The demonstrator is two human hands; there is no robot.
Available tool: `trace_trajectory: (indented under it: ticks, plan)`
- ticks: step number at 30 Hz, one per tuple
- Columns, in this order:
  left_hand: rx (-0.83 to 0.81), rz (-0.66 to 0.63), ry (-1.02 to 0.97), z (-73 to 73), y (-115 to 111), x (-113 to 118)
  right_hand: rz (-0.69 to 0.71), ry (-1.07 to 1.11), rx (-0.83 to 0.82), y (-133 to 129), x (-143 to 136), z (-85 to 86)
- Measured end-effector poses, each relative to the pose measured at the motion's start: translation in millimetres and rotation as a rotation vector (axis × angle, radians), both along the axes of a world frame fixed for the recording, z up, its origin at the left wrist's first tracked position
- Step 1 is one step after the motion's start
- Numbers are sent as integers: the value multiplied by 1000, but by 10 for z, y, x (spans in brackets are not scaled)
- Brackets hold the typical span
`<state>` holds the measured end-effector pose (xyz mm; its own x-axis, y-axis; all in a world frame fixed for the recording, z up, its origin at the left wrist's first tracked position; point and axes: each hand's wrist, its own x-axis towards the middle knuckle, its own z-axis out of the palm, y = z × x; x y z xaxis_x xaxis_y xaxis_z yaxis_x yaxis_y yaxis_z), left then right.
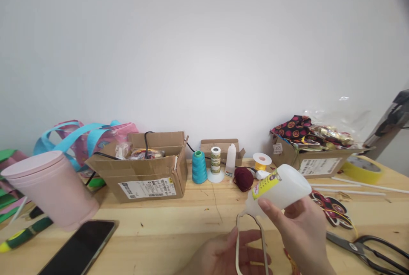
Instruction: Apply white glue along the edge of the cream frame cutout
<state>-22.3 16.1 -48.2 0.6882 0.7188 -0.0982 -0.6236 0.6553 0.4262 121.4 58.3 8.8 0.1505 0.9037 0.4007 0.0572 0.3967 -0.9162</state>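
Note:
My right hand [302, 224] is wrapped around a white squeeze glue bottle [281, 185] with a yellow label. The bottle is tilted, its nozzle pointing down and left at the top edge of a thin, pale, rounded frame [237, 245]. Whether the tip touches the frame I cannot tell. My left hand [223, 253] holds that frame upright, thumb on its left side and fingers behind it. The frame's lower end runs out of the picture. Behind the bottle lies a dark red yarn ball [243, 179].
A phone [79, 247] and a pink bin [51, 189] stand left, near a cardboard box [143, 177]. Thread spools, including a teal cone [199, 168], line the back. Black scissors [361, 247], white sticks [354, 189], yellow tape [362, 170] and another filled box [319, 162] are right.

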Motion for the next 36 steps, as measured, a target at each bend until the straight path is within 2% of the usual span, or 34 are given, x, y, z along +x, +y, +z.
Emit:
trace_trajectory:
  ticks: [7, 15, 20, 36]
  plan:
    - [6, 1, 24, -3, 2, 5, -44, 20, 2, -3, 3, 6]
    - [-18, 22, 20, 32, -11, 7, -28, 4, -2, -30, -21, 24]
    - [-3, 20, 7, 0, -9, 1, -76, -32, 25, -24, -5, 24]
    - [-4, 44, -4, -39, -13, 2, -71, -26, 62, 13, 8, -10]
